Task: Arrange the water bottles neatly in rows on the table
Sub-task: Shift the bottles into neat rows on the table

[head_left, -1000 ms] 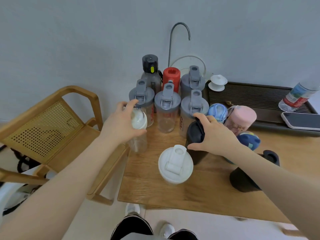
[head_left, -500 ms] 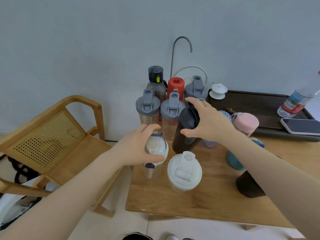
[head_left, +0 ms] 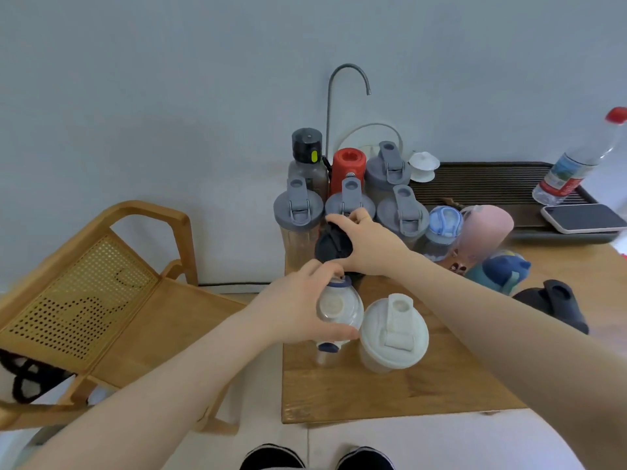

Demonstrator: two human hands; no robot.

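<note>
Head view: your left hand (head_left: 298, 308) has its fingers (head_left: 334, 332) curled round the white-capped clear bottle (head_left: 337, 310), thumb across the near side, holding it at the table's (head_left: 373, 398) left edge. Your right hand (head_left: 368, 247) is clamped over the lid of the black bottle (head_left: 330, 247), fingertips (head_left: 356, 215) hooked over the far rim, right against the front row of grey-lidded shakers (head_left: 298, 210).

Watch that crossing, since your right forearm hangs just over the white-lidded shaker (head_left: 393, 330), which touches the clear bottle. Drop your elbow and you likely knock it. The clear bottle sits close to the edge with the wooden chair (head_left: 101, 283) below; nudge it left and it could go over. Push the black bottle back too hard and I'd say the grey shakers topple like dominoes. On the right, the blue-lidded bottle (head_left: 444, 222), pink bottle (head_left: 485, 232) and teal bottle (head_left: 498, 273) stay unsorted.
</note>
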